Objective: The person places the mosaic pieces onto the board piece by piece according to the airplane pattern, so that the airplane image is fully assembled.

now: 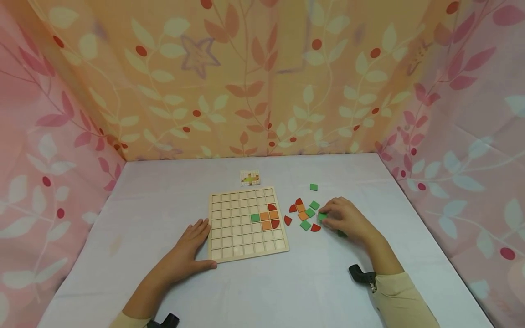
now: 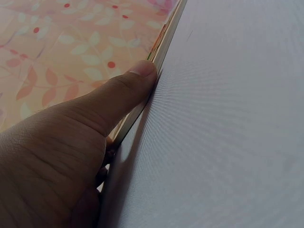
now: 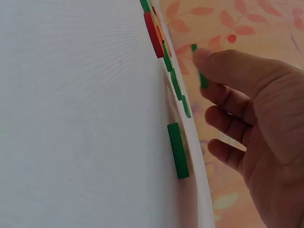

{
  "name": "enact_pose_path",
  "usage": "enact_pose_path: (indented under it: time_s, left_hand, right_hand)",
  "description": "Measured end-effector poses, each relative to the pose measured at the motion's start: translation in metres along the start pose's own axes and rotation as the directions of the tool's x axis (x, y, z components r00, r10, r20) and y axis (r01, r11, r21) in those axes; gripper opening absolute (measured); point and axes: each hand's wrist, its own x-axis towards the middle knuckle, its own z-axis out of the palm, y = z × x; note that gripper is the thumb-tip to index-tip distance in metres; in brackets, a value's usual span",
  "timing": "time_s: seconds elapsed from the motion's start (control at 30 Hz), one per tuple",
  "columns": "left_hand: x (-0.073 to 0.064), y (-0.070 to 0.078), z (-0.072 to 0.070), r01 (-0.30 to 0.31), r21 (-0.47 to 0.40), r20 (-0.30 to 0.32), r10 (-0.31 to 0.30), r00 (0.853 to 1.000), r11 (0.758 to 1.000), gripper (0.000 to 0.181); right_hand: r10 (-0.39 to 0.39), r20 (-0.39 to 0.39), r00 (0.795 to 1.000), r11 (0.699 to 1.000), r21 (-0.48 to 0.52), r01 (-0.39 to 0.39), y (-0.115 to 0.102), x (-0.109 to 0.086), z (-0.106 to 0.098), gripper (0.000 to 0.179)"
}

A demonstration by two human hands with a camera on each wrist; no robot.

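My right hand [image 1: 347,218] pinches a green square tile [image 1: 322,217] between thumb and fingers. In the right wrist view this tile is lifted off the table, edge-on at the fingertips. My left hand [image 1: 186,251] rests at the near left corner of a wooden grid board [image 1: 229,231], fingers spread along its left side and thumb against the front edge. Several pieces lie in the board's right part: a green square [image 1: 255,217], orange squares [image 1: 265,225] and red quarter circles [image 1: 275,223].
Loose green, orange and red pieces [image 1: 305,225] lie between the board and my right hand. Another green tile [image 3: 178,151] lies under that hand. A small pattern card [image 1: 249,178] lies behind the board. Patterned cloth [image 1: 262,91] surrounds the white table.
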Motion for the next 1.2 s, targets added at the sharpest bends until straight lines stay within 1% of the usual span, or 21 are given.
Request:
enact_pose_path:
  time_s: [0.07,0.17,0.27,0.43,0.7,0.93,1.2]
  left_hand:
    - [0.0,0.0,0.0,0.005,0.0,0.006,-0.005,1.0,1.0,0.119]
    - [0.0,0.001,-0.001,0.011,-0.008,0.006,-0.011,1.0,1.0,0.12]
    - [0.0,0.001,0.0,0.017,-0.012,0.006,-0.017,1.0,1.0,0.12]
    - [0.0,0.001,0.0,0.017,-0.007,0.008,-0.017,1.0,1.0,0.119]
    - [0.0,0.001,-0.001,0.016,0.006,0.014,-0.016,1.0,1.0,0.12]
    - [0.0,0.001,-0.002,0.009,0.002,0.015,-0.009,1.0,1.0,0.119]
    - [0.001,0.0,-0.001,0.001,0.003,0.013,-0.001,1.0,1.0,0.12]
  right_hand:
    - [0.014,-0.002,1.0,1.0,0.002,-0.014,-0.004,0.002,-0.002,0.025]
    - [0.012,-0.006,1.0,1.0,-0.012,-0.012,-0.011,0.004,-0.004,0.025]
    - [-0.021,-0.009,1.0,0.999,-0.034,0.02,-0.018,0.006,-0.007,0.024]
    - [-0.089,-0.005,0.996,0.995,-0.042,0.089,-0.032,0.013,-0.013,0.024]
    - [-0.114,0.037,0.993,0.989,-0.085,0.117,-0.061,0.032,-0.018,0.025]
    - [-0.173,0.067,0.983,0.98,-0.087,0.179,-0.082,0.054,-0.014,0.024]
    - [-0.198,0.093,0.976,0.979,-0.027,0.201,-0.111,0.074,0.001,0.024]
